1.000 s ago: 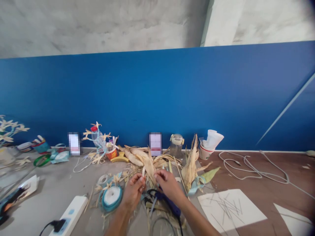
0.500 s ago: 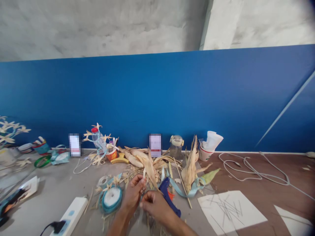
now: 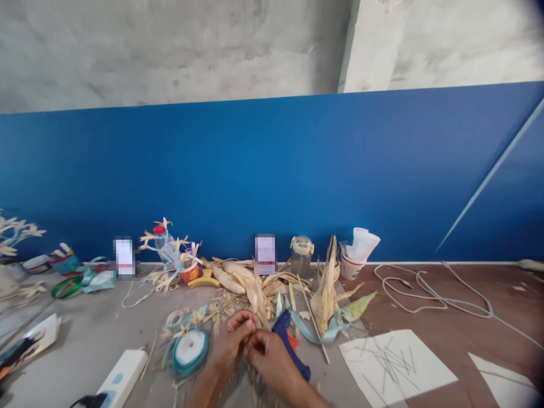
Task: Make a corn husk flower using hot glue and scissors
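My left hand point(image 3: 230, 341) is closed in a pinch, its thumb and forefinger pressed together in front of the dry corn husks point(image 3: 256, 297). Close against it, my right hand point(image 3: 272, 358) is pinched too, fingertips almost touching the left ones. Whatever is between the fingers is too small or hidden to make out. A blue hot glue gun point(image 3: 301, 364) lies just right of my right hand, partly behind it. Left of my left hand sits a spool of teal ribbon point(image 3: 190, 347), with small husk flowers point(image 3: 198, 317) above it.
A white power strip point(image 3: 123, 377) lies front left. Along the blue partition point(image 3: 272, 170) stand a bottle with husk flowers point(image 3: 165, 249), a phone point(image 3: 266, 255), a lidded jar point(image 3: 301, 258) and paper cups point(image 3: 353, 266). Thin sticks lie on white paper point(image 3: 429, 368). A white cable point(image 3: 467, 303) loops at right.
My hands have come closer together, fingertips nearly meeting. The pale strip that stuck up from my left fingertips no longer shows. The view has shifted slightly.
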Available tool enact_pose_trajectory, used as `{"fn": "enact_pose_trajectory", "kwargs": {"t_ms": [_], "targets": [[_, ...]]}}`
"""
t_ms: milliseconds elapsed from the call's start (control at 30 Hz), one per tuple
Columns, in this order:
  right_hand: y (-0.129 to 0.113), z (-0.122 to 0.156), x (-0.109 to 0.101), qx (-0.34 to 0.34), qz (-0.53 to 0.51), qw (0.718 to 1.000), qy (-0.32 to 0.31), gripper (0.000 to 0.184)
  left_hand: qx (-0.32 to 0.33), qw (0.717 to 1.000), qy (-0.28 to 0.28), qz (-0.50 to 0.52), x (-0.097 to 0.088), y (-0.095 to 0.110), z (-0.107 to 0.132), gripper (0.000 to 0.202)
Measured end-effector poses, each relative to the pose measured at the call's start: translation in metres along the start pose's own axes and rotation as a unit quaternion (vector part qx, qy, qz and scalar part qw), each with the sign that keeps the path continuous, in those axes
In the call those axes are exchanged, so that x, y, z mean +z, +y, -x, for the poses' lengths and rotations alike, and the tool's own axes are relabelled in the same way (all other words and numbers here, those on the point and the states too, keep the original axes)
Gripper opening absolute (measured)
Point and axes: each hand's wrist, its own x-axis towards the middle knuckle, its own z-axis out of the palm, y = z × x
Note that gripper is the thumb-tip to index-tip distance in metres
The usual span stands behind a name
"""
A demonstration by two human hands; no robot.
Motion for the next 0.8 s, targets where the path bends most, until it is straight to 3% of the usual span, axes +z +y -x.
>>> {"fn": "enact_pose_trajectory", "kwargs": {"t_ms": [200, 367, 533, 800], "targets": [[0.003, -0.001, -0.009, 0.013, 0.024, 0.999, -0.029, 0.010, 0.011, 1.000, -0.022, 0.018, 0.007, 0.010, 0.005, 0.033], [0.003, 0.006, -0.046, 0.031, 0.147, 0.989, -0.010, 0.008, -0.002, 0.998, -0.049, 0.026, 0.010, 0.013, 0.005, 0.038], [0.009, 0.015, -0.073, 0.037, 0.341, 0.938, 0.047, 0.015, -0.006, 0.998, -0.046, 0.045, 0.008, 0.012, 0.003, 0.036], [0.019, 0.023, -0.068, 0.045, 0.503, 0.862, 0.030, 0.059, -0.009, 0.998, -0.028, 0.063, 0.005, 0.009, -0.001, 0.038]]}}
